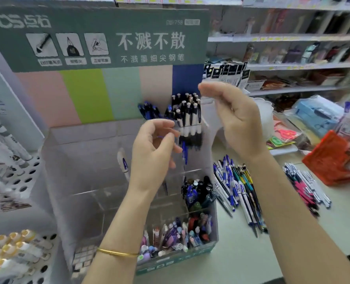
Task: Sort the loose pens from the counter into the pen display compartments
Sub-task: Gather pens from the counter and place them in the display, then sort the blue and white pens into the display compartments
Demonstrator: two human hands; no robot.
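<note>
1. While both your hands are raised in front of the pen display (170, 262), you are working above its clear compartments, and those at the right of the frame already hold pens. A pen let go from up there could well bounce into the wrong one.
2. Your loose pens (237, 193) lie in a mixed heap on the bench (252, 259), lower right of centre, with a second heap (307, 187) further right. I judge that a careless sweep of your right forearm would roll them off or mix the two heaps.
3. Your bundle of white pens (188, 119) stands in the upper right compartment, just behind your fingers, and a snag could tip it.
4. Your right hand (235, 124) is half curled, and I cannot tell whether it holds anything.
5. Your left hand (151, 152) presses its fingertips to the thumb, pinching a thin blue item (160, 137) too blurred to name. A weak pinch may drop it.
6. On the header card (100, 37), upper left, you can read "不溅不散", and below it "不溅墨细尖钢笔". It also carries a "DS" logo and a code ending "758".
7. One white pen (123, 162) in the display bears a blue "A".
</note>
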